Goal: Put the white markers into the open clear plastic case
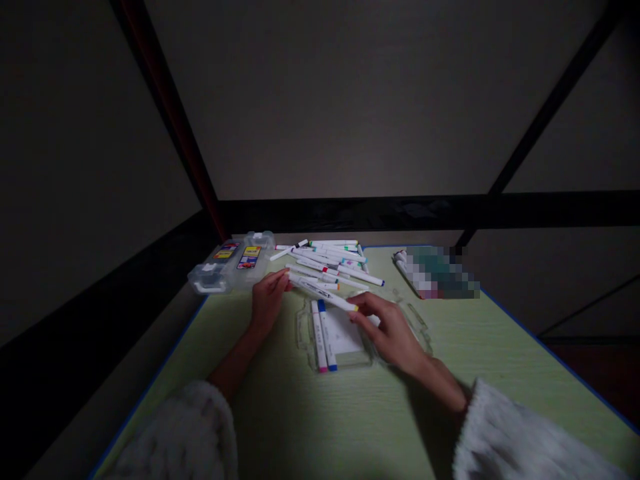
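the step in hand seems to be handling one slim white marker with a yellow end [323, 292], held aslant above an open clear plastic case [353, 360] on the pale green, blue-edged bench [260, 413]. the next move likely calls for a steady hold and careful aim beside the two white markers with pink and blue ends [324, 337] lying in the case. both grips are narrow: the left hand [269, 298] pinches the marker's far end, the right hand [393, 331] its yellow end. a loose heap of white markers [326, 270] lies beyond.
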Demonstrator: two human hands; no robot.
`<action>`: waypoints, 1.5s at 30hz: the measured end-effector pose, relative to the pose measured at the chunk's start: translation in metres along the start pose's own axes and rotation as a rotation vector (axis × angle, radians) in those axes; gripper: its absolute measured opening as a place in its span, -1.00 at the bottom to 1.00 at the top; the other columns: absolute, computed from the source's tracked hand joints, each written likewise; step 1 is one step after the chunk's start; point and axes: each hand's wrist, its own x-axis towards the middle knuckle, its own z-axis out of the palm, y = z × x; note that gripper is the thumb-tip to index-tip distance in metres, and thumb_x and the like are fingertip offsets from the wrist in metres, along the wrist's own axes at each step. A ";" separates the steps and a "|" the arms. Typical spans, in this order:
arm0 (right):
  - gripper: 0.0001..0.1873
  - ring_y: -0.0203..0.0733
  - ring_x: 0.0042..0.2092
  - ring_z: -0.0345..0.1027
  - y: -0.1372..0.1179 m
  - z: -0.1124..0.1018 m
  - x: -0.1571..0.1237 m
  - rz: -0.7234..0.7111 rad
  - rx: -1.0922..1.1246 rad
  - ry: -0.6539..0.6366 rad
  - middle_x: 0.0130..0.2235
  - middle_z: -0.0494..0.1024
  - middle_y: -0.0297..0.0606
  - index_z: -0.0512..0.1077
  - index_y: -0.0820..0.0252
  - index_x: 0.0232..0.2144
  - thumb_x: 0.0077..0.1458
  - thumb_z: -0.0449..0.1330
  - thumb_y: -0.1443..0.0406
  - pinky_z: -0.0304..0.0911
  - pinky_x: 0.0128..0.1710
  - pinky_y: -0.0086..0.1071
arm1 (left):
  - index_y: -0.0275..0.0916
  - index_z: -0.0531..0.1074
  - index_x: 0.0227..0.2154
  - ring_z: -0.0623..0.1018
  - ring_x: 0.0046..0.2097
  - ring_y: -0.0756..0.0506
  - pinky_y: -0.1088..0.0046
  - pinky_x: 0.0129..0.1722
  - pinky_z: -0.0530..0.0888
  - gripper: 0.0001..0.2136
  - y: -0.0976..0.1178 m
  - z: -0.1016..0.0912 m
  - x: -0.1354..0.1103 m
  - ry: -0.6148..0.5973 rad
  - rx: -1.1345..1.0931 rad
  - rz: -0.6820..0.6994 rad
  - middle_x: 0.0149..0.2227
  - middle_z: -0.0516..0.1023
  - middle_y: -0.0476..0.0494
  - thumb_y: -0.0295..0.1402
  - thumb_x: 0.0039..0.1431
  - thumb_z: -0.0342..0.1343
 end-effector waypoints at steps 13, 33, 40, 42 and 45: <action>-0.65 -0.26 -0.36 0.27 -0.017 -0.001 -0.006 -0.475 -0.614 -0.475 -0.40 0.38 -0.27 0.31 0.21 -0.13 0.21 -0.17 0.22 0.15 -0.36 -0.37 | -0.34 0.40 -0.44 0.50 -0.43 -0.01 0.50 -0.39 0.41 -0.80 0.001 0.013 -0.007 -0.029 -0.199 -0.144 -0.51 0.51 -0.05 -0.32 -0.16 0.12; -0.68 -0.28 -0.41 0.23 -0.013 0.012 -0.024 -0.577 -0.651 -0.457 -0.45 0.41 -0.35 0.34 0.18 -0.26 0.13 -0.05 0.10 0.03 -0.40 -0.36 | -0.26 0.40 -0.29 0.43 -0.18 -0.06 0.42 -0.13 0.32 -0.78 -0.011 0.035 -0.023 -0.308 -0.041 -0.022 -0.25 0.48 -0.11 -0.45 -0.08 0.03; -0.68 -0.25 -0.36 0.24 -0.013 0.010 -0.022 -0.481 -0.626 -0.505 -0.41 0.41 -0.31 0.34 0.17 -0.21 0.14 -0.06 0.11 0.07 -0.36 -0.34 | -0.28 0.38 -0.31 0.45 -0.17 -0.08 0.40 -0.14 0.36 -0.79 -0.019 0.034 -0.019 -0.329 -0.099 -0.105 -0.22 0.48 -0.16 -0.42 -0.07 0.04; -0.68 -0.23 -0.35 0.25 -0.013 0.010 -0.022 -0.470 -0.618 -0.510 -0.40 0.42 -0.30 0.34 0.17 -0.20 0.15 -0.07 0.12 0.08 -0.35 -0.33 | -0.29 0.37 -0.30 0.47 -0.18 -0.08 0.41 -0.16 0.38 -0.80 -0.021 0.033 -0.019 -0.367 -0.137 -0.132 -0.22 0.49 -0.17 -0.41 -0.06 0.04; -0.68 -0.22 -0.34 0.25 -0.014 0.010 -0.021 -0.459 -0.614 -0.518 -0.37 0.42 -0.29 0.34 0.17 -0.20 0.15 -0.07 0.12 0.09 -0.32 -0.31 | -0.29 0.38 -0.30 0.47 -0.17 -0.09 0.40 -0.14 0.38 -0.79 -0.022 0.032 -0.019 -0.384 -0.145 -0.135 -0.22 0.50 -0.18 -0.42 -0.07 0.05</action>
